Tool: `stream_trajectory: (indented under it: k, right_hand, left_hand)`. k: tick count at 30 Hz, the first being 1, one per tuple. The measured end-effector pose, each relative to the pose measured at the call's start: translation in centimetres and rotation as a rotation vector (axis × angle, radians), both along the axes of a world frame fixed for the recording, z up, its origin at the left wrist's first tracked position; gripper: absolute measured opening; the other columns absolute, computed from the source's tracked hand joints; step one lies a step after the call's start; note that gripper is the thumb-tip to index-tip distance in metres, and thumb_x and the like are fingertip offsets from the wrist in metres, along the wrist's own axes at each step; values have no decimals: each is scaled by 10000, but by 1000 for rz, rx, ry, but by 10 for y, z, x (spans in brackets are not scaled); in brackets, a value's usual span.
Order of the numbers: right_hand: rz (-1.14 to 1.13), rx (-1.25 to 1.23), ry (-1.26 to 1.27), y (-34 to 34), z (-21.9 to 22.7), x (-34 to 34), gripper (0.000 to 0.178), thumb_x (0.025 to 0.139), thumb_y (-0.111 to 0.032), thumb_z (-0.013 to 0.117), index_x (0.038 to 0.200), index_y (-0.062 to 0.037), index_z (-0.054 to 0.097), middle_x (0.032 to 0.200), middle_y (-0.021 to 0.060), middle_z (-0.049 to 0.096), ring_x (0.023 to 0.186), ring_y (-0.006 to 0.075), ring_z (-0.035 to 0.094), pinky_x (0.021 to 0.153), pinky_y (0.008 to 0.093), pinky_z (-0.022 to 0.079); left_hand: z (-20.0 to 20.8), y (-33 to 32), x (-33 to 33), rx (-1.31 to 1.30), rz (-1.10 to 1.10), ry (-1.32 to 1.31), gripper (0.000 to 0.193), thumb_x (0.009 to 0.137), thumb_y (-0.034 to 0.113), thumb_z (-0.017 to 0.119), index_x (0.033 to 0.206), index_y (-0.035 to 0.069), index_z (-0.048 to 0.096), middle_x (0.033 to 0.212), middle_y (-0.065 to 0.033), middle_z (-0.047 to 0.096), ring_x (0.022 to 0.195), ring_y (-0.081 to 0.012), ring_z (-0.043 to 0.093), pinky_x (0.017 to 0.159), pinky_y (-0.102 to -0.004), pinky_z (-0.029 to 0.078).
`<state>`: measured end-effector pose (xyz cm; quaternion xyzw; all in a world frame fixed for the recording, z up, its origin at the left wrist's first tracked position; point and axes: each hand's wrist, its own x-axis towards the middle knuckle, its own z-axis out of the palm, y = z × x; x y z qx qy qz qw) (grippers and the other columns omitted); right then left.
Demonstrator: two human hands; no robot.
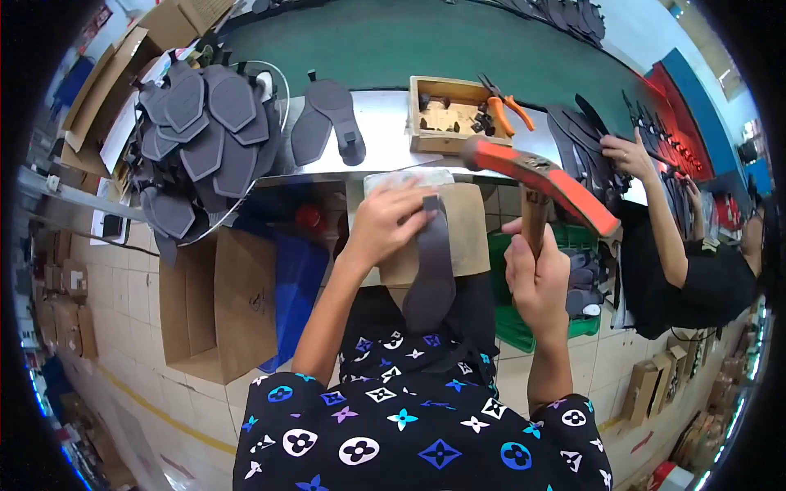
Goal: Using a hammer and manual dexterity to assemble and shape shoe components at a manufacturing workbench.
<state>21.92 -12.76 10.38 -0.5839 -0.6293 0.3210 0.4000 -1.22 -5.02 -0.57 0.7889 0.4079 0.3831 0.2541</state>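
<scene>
My left hand is closed on the heel end of a dark grey shoe sole, its fingertips pressed together there. The sole lies lengthwise over a tan board, its wide toe end reaching toward my lap. Behind that hand, a whitish block shows at the board's far edge. To the right, my right hand is wrapped around the wooden handle of a hammer. Its orange-red head is raised above the board, apart from the sole.
Piled soles stand at left; two more lie on the metal bench. A wooden tray holds small black parts, orange-handled pliers at its corner. Below are a cardboard box and green crate. A co-worker handles soles at right.
</scene>
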Motion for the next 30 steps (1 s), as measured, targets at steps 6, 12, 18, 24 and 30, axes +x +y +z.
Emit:
stream_trajectory:
  k: [6, 12, 18, 24, 30]
  right_hand:
    - [167, 247, -478, 35, -43, 4, 273, 935, -101, 628, 1191, -6, 617, 996, 169, 673, 770, 334, 665, 658, 341, 517]
    - [569, 186, -602, 44, -19, -6, 353, 904, -188, 674, 1214, -21, 647, 1150, 149, 683, 1091, 305, 640, 901, 364, 500]
    - [860, 186, 395, 20, -8, -13, 368, 916, -290, 685, 1032, 60, 689, 988, 201, 700, 927, 344, 687, 846, 409, 525]
    - [1068, 214, 333, 27, 12, -2, 352, 865, -298, 714, 875, 51, 670, 808, 150, 649, 667, 280, 614, 590, 356, 488]
    - [1205, 311, 396, 31, 17, -8, 407, 925, -298, 670, 804, 89, 637, 693, 128, 595, 509, 261, 538, 428, 334, 406]
  left_hand:
    - [87, -69, 6, -544, -300, -398, 208, 934, 170, 660, 927, -36, 690, 753, -77, 595, 668, -143, 562, 599, -289, 426]
    - [118, -91, -2, -990, -384, -476, 284, 960, 199, 557, 965, -31, 722, 1017, -71, 625, 900, -160, 608, 847, -264, 443]
    - [112, -100, 3, -1255, -623, -723, 343, 1028, 263, 507, 1036, -24, 695, 996, -79, 674, 993, -149, 623, 925, -282, 450]
    - [110, -90, 7, -1286, -929, -695, 354, 1026, 282, 519, 1015, -15, 712, 949, -82, 713, 922, -137, 642, 868, -277, 474]
    - [110, -88, 12, -1296, -1060, -669, 302, 1013, 244, 555, 996, -3, 727, 893, -63, 712, 842, -97, 620, 772, -259, 469]
